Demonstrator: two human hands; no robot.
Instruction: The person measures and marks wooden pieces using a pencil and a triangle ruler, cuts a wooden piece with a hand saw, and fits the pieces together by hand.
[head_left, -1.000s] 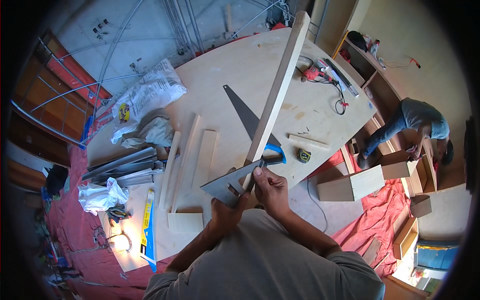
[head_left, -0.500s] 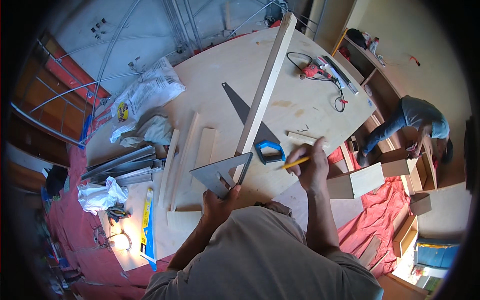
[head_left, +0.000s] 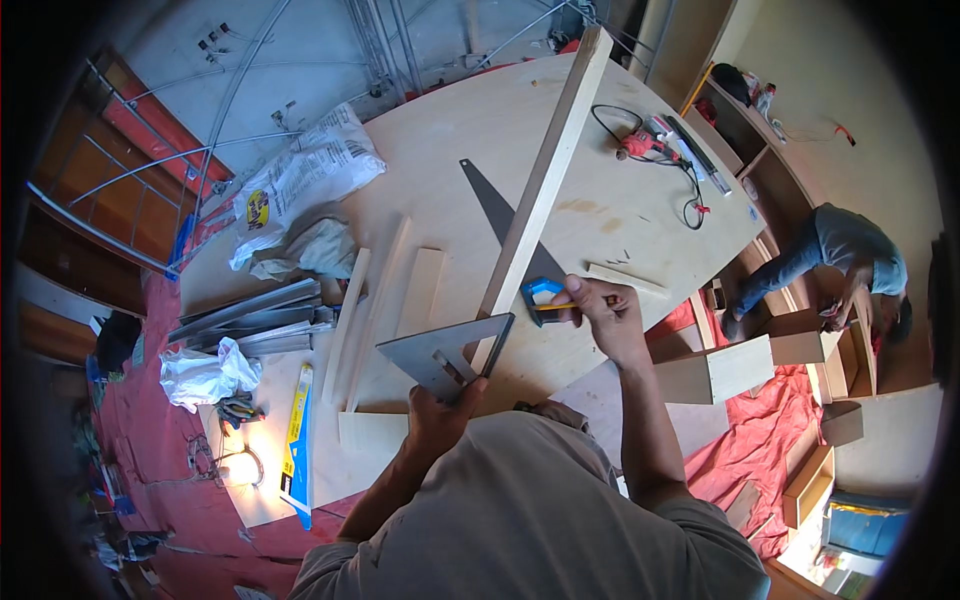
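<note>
My left hand (head_left: 438,420) is closed on the lower edge of a grey triangular square (head_left: 425,358), which lies across the near end of a long pale wooden batten (head_left: 550,165). Whether those fingers also grip the batten is hidden. The batten stretches away from me over the table. Closed around a yellow pencil (head_left: 556,307), my right hand (head_left: 615,318) is raised just right of the batten, its pencil tip pointing left. Partly under the batten lies a handsaw (head_left: 487,198) with a blue and black handle, partly covered by my right hand.
Loose wood strips (head_left: 420,290) and metal profiles (head_left: 250,315) lie left on the worktable (head_left: 420,130). A red corded power tool (head_left: 640,145) rests at the far right. Beyond the table, another person (head_left: 855,245) bends over wooden boxes. A lit lamp (head_left: 240,468) glows at lower left.
My right hand has moved slightly left with the pencil, closer to the batten and in front of the saw handle. My left hand keeps the square at the batten's near end.
</note>
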